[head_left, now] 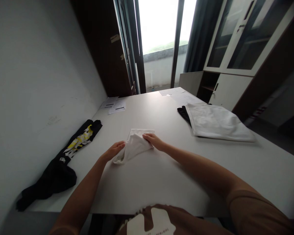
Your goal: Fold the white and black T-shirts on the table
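A small white folded cloth (137, 145) lies on the white table (147, 182) in front of me, its near left corner loose and puckered. My left hand (115, 150) is at its left edge, the fingertips pressed against the fabric and the thumb side hidden from me. On the right, my right hand (153, 140) has its fingers closed on the upper right part of the cloth. What kind of garment the cloth is, I cannot make out.
Along the left edge by the wall lies a crumpled black garment (56, 176) with a yellow and white pattern. A folded white cloth (215, 122) rests over black fabric (184, 114) at the right. Paper sheets (116, 106) lie at the far left; a cabinet (231, 88) stands beyond.
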`<state>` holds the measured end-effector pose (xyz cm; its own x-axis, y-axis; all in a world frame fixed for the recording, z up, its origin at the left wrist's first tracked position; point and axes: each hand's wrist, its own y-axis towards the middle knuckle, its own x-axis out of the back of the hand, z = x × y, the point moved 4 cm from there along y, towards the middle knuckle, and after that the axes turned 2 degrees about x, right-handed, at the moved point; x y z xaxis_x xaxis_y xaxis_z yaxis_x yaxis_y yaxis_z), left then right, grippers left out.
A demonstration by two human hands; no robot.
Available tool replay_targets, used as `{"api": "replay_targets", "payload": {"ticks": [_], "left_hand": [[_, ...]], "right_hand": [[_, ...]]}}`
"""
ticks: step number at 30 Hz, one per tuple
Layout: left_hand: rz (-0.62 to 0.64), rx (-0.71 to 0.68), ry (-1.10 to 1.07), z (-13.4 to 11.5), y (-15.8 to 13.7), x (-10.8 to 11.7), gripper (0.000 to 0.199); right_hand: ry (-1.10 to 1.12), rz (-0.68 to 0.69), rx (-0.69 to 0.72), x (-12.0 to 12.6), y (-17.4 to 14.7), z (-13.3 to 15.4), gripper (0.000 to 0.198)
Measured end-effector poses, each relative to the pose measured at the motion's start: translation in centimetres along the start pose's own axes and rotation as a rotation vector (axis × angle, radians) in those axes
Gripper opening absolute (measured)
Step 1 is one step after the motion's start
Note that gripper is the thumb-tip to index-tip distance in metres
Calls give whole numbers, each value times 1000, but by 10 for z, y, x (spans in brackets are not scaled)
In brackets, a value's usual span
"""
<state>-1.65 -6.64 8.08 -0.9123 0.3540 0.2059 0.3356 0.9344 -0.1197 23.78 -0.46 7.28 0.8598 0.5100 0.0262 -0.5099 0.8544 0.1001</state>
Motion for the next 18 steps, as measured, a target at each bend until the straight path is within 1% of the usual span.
{"api": "replay_targets", "payload": {"ticks": [3, 6, 8, 10, 12, 14, 16, 18], "left_hand": [[-84, -45, -44, 2, 2, 1, 48], [-150, -95, -32, 0, 3, -3, 54], [-171, -107, -24, -4, 3, -7, 56], [-186, -112, -43, -8, 2, -12, 56], [-181, -120, -77, -12, 1, -17, 57], [-167, -123, -103, -14, 1, -20, 60], [-186, -133, -99, -14, 1, -19, 62], [-260, -154, -69, -13, 1, -14, 63]], "right_hand": [[-77, 140, -102, -7, -4, -2, 67], [-173, 245, -167, -13, -8, -4, 70], [-259, 314, -152, -18, -11, -2, 66], [-357, 357, -101, -23, -15, 1, 59], [-456, 347, -48, -27, -18, 2, 54], [-497, 299, -19, -31, -20, 3, 53], [-436, 269, 0, -34, -20, 4, 55], [-325, 256, 34, -36, -19, 7, 57]]}}
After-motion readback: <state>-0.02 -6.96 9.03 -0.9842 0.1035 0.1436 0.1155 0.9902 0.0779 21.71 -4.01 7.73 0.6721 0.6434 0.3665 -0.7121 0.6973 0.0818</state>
